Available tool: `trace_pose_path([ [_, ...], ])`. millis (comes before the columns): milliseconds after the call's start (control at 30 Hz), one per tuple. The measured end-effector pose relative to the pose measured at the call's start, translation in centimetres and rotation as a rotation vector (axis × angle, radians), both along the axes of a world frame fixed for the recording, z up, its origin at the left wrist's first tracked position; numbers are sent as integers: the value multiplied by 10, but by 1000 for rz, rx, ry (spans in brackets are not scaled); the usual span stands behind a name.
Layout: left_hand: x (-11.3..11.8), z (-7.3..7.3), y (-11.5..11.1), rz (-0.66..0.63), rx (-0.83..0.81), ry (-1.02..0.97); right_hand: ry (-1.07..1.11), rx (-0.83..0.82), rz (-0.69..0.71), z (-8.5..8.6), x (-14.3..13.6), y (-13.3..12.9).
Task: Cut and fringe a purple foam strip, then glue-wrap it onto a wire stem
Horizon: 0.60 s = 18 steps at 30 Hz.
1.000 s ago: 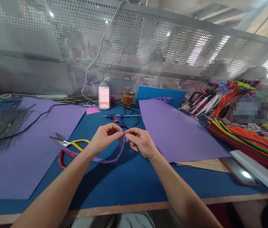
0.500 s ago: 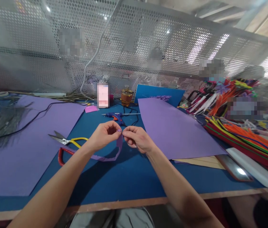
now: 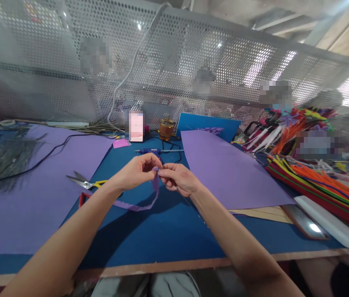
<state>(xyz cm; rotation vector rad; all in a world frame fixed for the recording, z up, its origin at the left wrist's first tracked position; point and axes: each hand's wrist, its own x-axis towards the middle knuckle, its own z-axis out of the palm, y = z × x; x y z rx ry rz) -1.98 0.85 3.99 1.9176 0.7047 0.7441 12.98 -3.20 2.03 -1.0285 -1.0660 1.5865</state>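
Both hands meet above the middle of the blue table. My left hand (image 3: 137,171) pinches the bunched upper end of a purple paper strip (image 3: 140,207), which hangs down and curves left beneath my forearm. Against that same end, the fingertips of my right hand (image 3: 179,178) are pressed together; a thin dark strand trails below that hand. Scissors (image 3: 88,184) with one yellow and one red handle lie partly under my left forearm, blades apart. Just behind my hands rests a blue glue gun (image 3: 151,152), partly covered by my fingers.
Large purple sheets (image 3: 224,173) lie to the right and left. Dark dried stems (image 3: 7,165) cover the left sheet. A lit phone (image 3: 136,127) and an amber cup (image 3: 166,128) stand at the back. Colourful pipe cleaners (image 3: 332,185) pile up at right, near a phone (image 3: 306,222).
My left hand has tilted slightly and covers more of the glue gun. The fingertips of both hands have come closer together on the strip's end. The view has shifted slightly.
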Motion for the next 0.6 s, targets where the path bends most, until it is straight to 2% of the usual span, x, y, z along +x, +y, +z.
trace_pose_path([
  [67, -1, 4, 4, 0, 18, 35, -20, 25, -30, 0, -2, 1],
  [133, -3, 9, 4, 76, 89, 32, -4, 57, -90, 0, -6, 2],
  [233, -6, 14, -11, 359, 250, -59, 107, 97, -245, 2, -11, 6],
  [267, -6, 12, -19, 424, 248, -89, 152, 114, -298, 3, -13, 8],
  [300, -5, 9, -28, 421, 196, -95, 191, 133, -342, 5, -15, 9],
  [333, -4, 4, -37, 325, 110, -35, 222, 153, -372, 8, -17, 11],
  [400, 1, -9, -48, 46, -94, 144, 263, 185, -397, 13, -22, 12],
  [433, 4, -16, -50, 5, -166, 180, 274, 202, -398, 16, -24, 12],
  [467, 7, -21, -50, 54, -191, 154, 279, 224, -400, 18, -26, 11],
  [533, 12, -27, -43, 198, -222, -67, 266, 274, -415, 20, -29, 9],
  [600, 16, -26, -35, 215, -281, -326, 234, 300, -449, 20, -29, 6],
])
